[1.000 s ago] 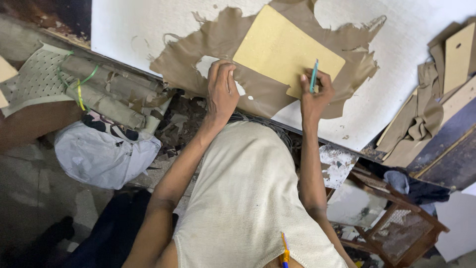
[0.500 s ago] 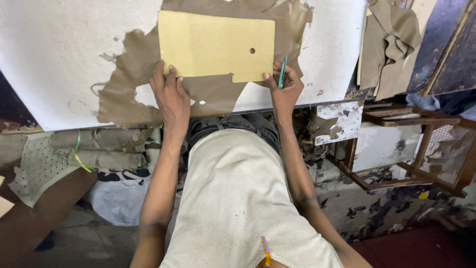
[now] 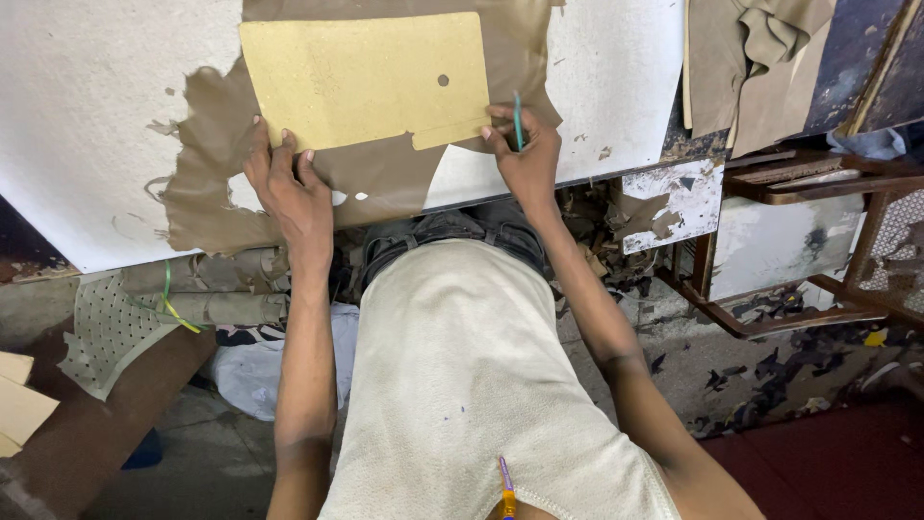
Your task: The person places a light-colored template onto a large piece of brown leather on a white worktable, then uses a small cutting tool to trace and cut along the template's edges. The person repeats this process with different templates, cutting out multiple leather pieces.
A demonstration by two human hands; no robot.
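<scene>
A yellow card template (image 3: 361,79) with a small round hole lies flat on a brown leather sheet (image 3: 221,183) spread over a white table top (image 3: 87,116). My left hand (image 3: 289,188) presses on the leather at the template's lower left edge, fingers spread. My right hand (image 3: 525,154) grips a thin green pen (image 3: 518,120), its tip at the template's lower right corner. A yellow and purple pen (image 3: 505,491) sticks out at my shirt's neckline.
More brown leather pieces (image 3: 760,67) hang at the upper right over a rusty metal frame (image 3: 770,318). Rolled leather tied with green and yellow string (image 3: 207,294) sits under the table at left. Scraps litter the floor (image 3: 770,371).
The view has swung, so the table and template sit squarer and larger in the view. My left hand stays at the template's lower left edge and my right hand keeps the pen at its lower right corner.
</scene>
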